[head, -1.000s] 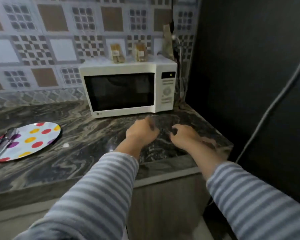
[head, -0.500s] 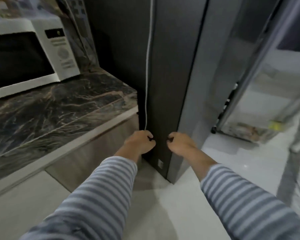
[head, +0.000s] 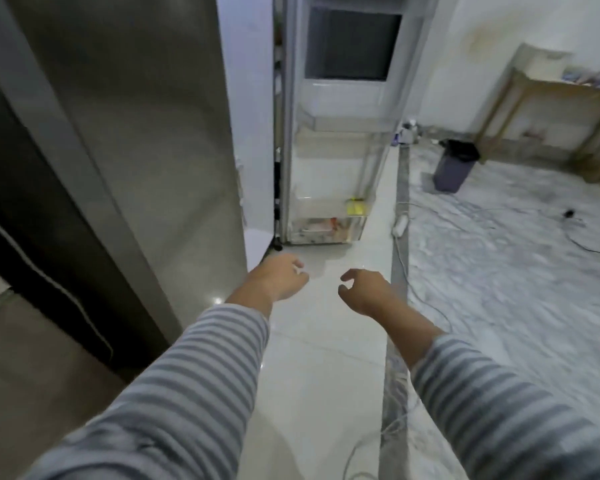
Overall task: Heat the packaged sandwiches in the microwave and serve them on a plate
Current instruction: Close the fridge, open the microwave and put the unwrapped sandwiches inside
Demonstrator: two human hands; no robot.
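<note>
Both arms in striped sleeves reach forward over the pale floor [head: 312, 358]. The left hand [head: 278, 280] has its fingers loosely curled and holds nothing. The right hand [head: 364, 292] is also half curled and empty, near the left one but apart. At 12 o'clock the fridge door [head: 347, 133] stands open, with blurred items in its lowest shelf [head: 326, 228]. The packaged sandwiches cannot be made out. A dark bin [head: 456, 166] stands at 2 o'clock.

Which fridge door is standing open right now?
The far white-lined fridge door, swung open with its shelf bins showing. The grey steel door beside the left hand is shut.
</note>
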